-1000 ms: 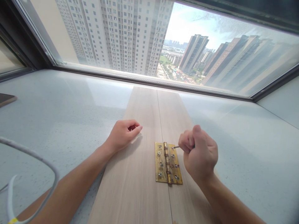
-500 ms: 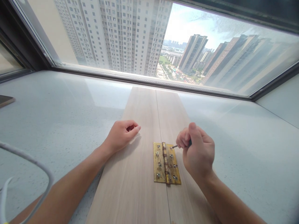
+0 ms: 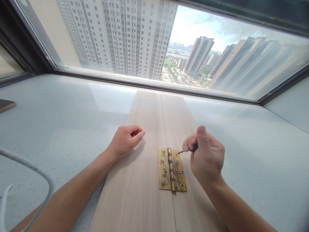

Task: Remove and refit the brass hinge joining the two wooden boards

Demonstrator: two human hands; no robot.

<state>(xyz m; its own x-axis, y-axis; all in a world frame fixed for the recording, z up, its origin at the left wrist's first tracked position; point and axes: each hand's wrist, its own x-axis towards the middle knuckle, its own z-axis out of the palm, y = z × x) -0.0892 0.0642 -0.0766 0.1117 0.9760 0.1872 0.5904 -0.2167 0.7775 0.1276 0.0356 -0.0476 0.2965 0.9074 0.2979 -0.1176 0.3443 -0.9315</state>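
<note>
At the far left, a dark slab (image 3: 7, 104), partly cut off, is seen on the sill (image 3: 60, 100), which is pale and speckled. Below it, a white cable (image 3: 43, 172) is looped across the view of the left forearm (image 3: 79, 183). The left hand (image 3: 126, 138) is placed over the left board (image 3: 135, 199), its fingers curled in; whether anything is pinched there cannot be told. Alongside, the right board (image 3: 193, 206) is laid, with a thin seam left between the two. The seam is bridged by the brass hinge (image 3: 172, 170), spread flat, with four screws (image 3: 177, 162) seen in each leaf. To its right, the screwdriver (image 3: 194, 147) is gripped in the right hand (image 3: 208, 158), the fingers wrapped round its dark handle and the thumb pointed up. Its shaft is slanted down leftward, the tip set at the right leaf's top screw
</note>
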